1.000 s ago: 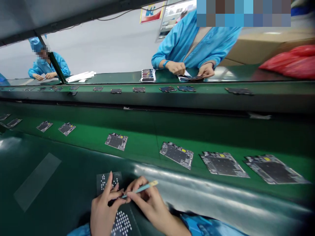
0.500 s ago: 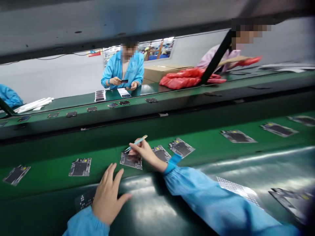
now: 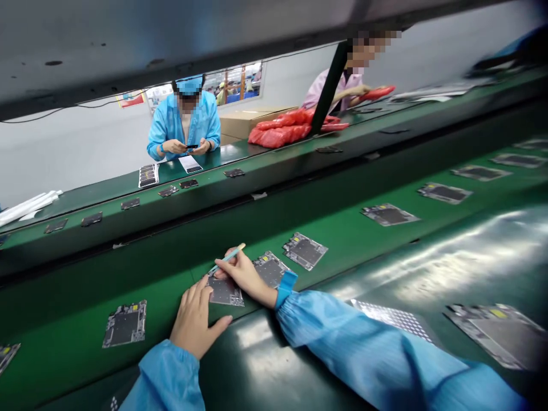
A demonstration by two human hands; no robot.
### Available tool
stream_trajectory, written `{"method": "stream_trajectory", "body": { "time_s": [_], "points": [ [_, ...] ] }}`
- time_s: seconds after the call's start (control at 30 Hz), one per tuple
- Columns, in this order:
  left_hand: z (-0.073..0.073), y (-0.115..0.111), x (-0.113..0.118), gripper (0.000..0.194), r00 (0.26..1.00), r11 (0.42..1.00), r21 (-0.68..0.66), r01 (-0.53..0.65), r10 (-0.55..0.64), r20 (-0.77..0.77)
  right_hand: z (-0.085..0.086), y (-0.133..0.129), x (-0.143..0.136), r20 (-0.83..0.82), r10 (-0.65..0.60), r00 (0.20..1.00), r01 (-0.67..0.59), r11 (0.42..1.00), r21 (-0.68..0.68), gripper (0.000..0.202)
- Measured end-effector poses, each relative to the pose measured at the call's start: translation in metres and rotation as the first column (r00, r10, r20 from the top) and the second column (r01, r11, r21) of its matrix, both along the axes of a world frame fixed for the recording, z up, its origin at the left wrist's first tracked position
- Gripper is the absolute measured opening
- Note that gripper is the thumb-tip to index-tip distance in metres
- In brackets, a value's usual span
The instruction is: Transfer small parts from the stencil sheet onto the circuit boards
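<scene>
My right hand pinches a pair of light-blue tweezers with a cream end pointing up and away. Their tips are down at the top left part of a flat grey circuit-board-like panel on the green belt. My left hand lies at that panel's left side, fingers stretched out and thumb spread, with its fingertips by the panel's upper left corner. Behind my right wrist, a second similar panel is partly covered. A third panel rests farther right.
Several more panels lie along the green belt, one at left. On the near metal ledge are a sheet of white dots and a larger-looking panel. Beyond the divider, a co-worker in blue handles a small dark piece near red bags.
My left hand has moved up to the panel's edge, its fingers closer to the tweezers. The view has shifted, and panels on the belt appear farther left.
</scene>
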State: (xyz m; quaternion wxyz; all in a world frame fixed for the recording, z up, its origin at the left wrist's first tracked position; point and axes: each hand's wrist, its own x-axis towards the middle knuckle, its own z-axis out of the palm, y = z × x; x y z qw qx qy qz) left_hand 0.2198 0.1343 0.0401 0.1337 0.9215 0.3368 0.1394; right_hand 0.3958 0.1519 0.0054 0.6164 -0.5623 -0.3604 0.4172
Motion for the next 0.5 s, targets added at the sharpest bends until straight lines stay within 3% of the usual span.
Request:
{"method": "stream_trajectory", "body": {
  "time_s": [0.23, 0.5],
  "points": [
    [0.003, 0.003, 0.011, 0.024, 0.999, 1.000, 0.001, 0.028, -0.028, 0.023, 0.007, -0.004, 0.010, -0.030, -0.033, 0.999, 0.034, 0.999, 0.006, 0.039],
    [-0.008, 0.003, 0.032, 0.026, 0.994, 0.982, 0.158, 0.104, -0.105, 0.002, 0.013, -0.006, 0.020, -0.098, -0.143, 0.985, 0.147, 0.989, 0.031, 0.042]
  ]
}}
